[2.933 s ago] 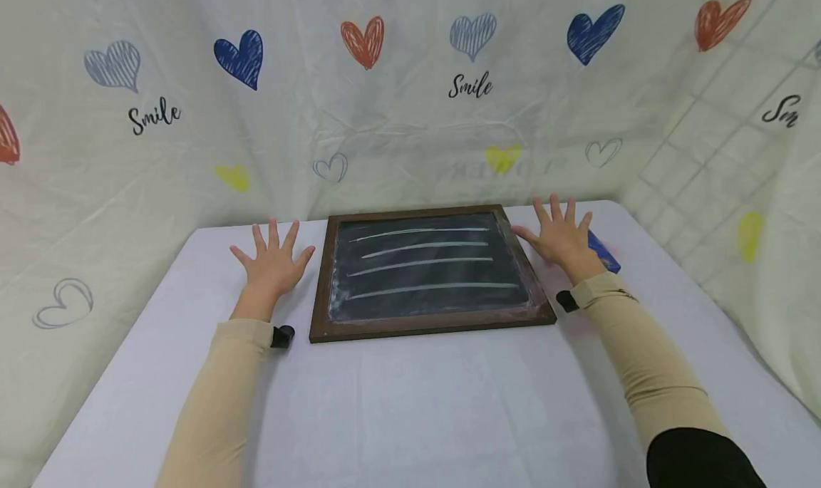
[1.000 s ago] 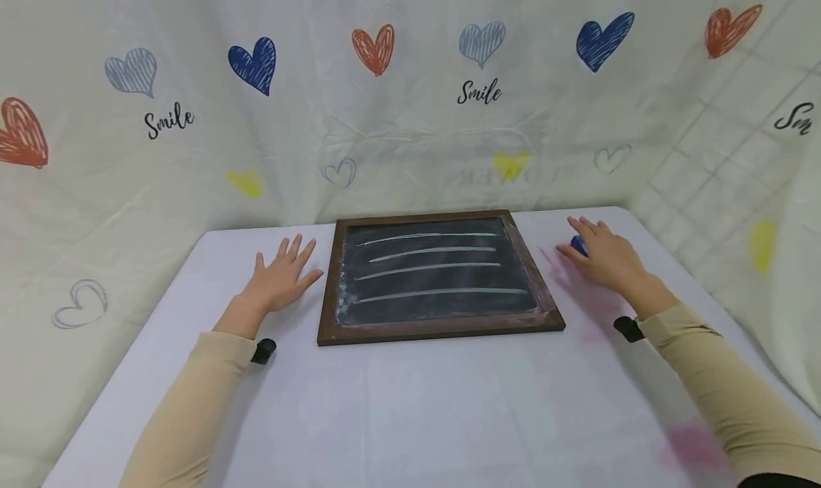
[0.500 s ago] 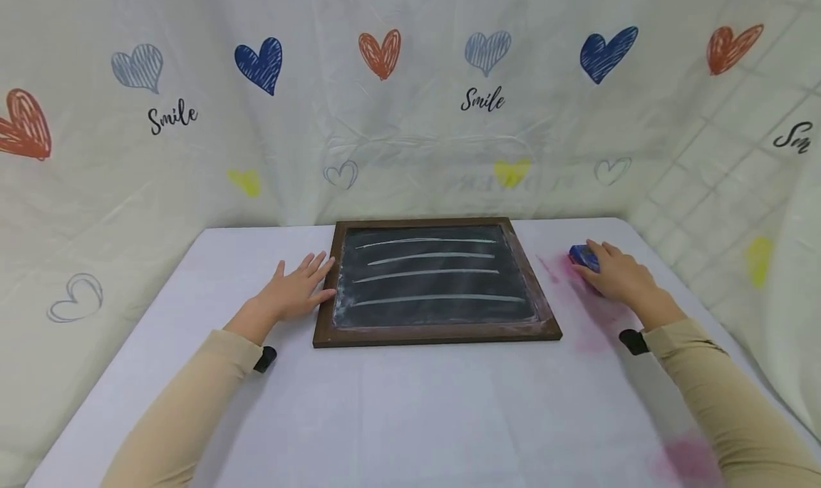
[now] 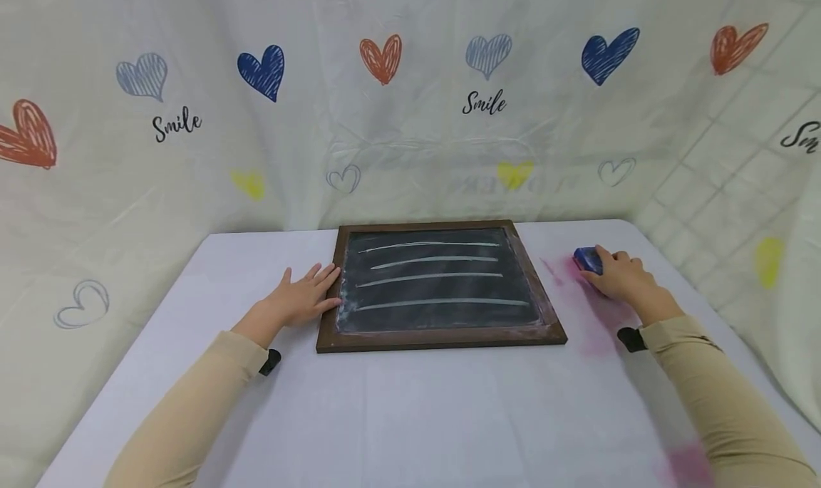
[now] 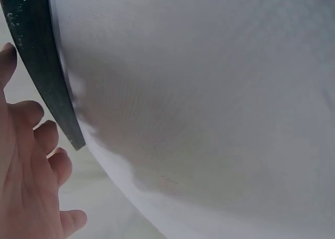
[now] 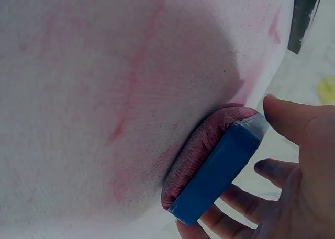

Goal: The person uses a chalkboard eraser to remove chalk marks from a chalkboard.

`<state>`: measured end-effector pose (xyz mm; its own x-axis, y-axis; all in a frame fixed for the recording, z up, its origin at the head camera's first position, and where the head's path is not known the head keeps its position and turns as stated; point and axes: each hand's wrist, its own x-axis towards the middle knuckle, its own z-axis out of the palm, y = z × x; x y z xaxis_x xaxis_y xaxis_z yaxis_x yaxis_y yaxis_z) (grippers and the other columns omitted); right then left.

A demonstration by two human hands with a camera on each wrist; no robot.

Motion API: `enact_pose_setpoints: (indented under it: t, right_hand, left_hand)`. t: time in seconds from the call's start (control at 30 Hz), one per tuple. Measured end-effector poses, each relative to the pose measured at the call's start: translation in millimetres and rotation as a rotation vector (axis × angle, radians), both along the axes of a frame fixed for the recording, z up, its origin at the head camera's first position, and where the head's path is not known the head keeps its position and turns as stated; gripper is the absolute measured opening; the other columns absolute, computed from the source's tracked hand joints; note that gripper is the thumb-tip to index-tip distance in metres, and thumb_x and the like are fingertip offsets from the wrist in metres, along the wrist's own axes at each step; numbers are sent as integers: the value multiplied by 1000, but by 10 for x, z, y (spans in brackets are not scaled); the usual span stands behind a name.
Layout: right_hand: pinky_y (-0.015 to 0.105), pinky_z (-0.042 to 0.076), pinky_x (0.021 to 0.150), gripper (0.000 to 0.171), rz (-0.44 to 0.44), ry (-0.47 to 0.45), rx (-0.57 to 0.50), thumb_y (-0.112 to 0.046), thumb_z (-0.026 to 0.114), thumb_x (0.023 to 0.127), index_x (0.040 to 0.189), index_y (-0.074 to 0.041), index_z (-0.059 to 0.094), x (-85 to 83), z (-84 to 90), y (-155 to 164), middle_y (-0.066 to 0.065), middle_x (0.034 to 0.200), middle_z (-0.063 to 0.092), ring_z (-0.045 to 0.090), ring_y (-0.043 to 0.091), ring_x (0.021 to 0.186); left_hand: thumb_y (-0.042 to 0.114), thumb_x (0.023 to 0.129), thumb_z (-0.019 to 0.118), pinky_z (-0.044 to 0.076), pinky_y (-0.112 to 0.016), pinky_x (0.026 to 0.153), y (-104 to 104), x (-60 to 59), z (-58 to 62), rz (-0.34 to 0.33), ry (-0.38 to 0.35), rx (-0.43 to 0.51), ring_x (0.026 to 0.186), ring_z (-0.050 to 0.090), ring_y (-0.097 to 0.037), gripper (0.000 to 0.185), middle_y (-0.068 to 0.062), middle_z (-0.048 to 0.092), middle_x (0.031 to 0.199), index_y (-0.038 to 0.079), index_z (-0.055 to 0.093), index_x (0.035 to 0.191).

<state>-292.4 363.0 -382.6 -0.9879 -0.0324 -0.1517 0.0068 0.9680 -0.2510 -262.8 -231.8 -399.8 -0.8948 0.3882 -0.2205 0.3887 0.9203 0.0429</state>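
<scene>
Resting flat on the table (image 4: 410, 417), the left hand (image 4: 301, 299) lies beside the left edge of the chalkboard (image 4: 439, 283). Its fingers are straight and a little spread, and the fingertips (image 4: 333, 273) touch the brown frame. This hand holds nothing. In the left wrist view the left hand (image 5: 26, 181) shows at the left side, with the dark frame of the chalkboard (image 5: 39, 61) just beside the fingers.

The right hand (image 4: 622, 278) is on the table, to the right of the chalkboard and apart from it. It grips the eraser (image 4: 588, 259), a blue block of which only the far end shows in the head view. In the right wrist view the right hand (image 6: 293, 181) has its thumb on one side of the eraser (image 6: 220, 171) and its curled fingers on the other side. The eraser stands on the table on its reddish felt face, with the blue back towards the palm.

The chalkboard lies flat in the middle of the table, with four white chalk lines (image 4: 436, 274) across it. Pink smears (image 4: 590, 317) mark the white cloth around the eraser and between it and the chalkboard. A curtain (image 4: 385, 103) with coloured hearts and the word "Smile" hangs behind the table.
</scene>
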Motion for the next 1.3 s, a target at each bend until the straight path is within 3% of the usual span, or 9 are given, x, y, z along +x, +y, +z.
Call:
enact_pose_setpoints:
  t: [0.33, 0.7, 1.0, 1.3]
  right_hand:
    - [79, 32, 92, 77, -2, -2, -16, -35, 51, 105, 152, 14, 14, -33, -46, -4, 54, 133, 20, 23, 72, 124]
    - [79, 32, 91, 70, -11, -9, -28, -27, 45, 105, 154, 9, 11, -62, -57, -16, 51, 129, 18, 22, 69, 121]
    - [76, 33, 88, 67, 65, 19, 13, -23, 44, 104, 157, 5, 14, -5, 23, -25, 46, 126, 24, 27, 65, 116]
    - [73, 35, 86, 68, 158, 56, 11, -26, 46, 106, 159, 2, 15, 44, 47, -120, 44, 133, 26, 29, 63, 119]
  left_hand:
    - [51, 109, 39, 6, -74, 115, -3, 13, -26, -11, 11, 8, 155, 15, -37, 74, -13, 17, 170, 8, 19, 165]
    - [51, 110, 38, 7, -73, 115, -4, 16, -26, -35, 24, 3, 155, 17, -37, 73, -13, 18, 170, 7, 19, 165]
    - [51, 110, 39, 6, -74, 114, -7, 62, -101, -24, 7, 46, 155, 15, -38, 74, -13, 17, 170, 6, 19, 165]
    - [53, 109, 37, 6, -74, 114, -25, 22, -76, -33, 25, 23, 155, 15, -39, 75, -12, 17, 170, 6, 19, 165]
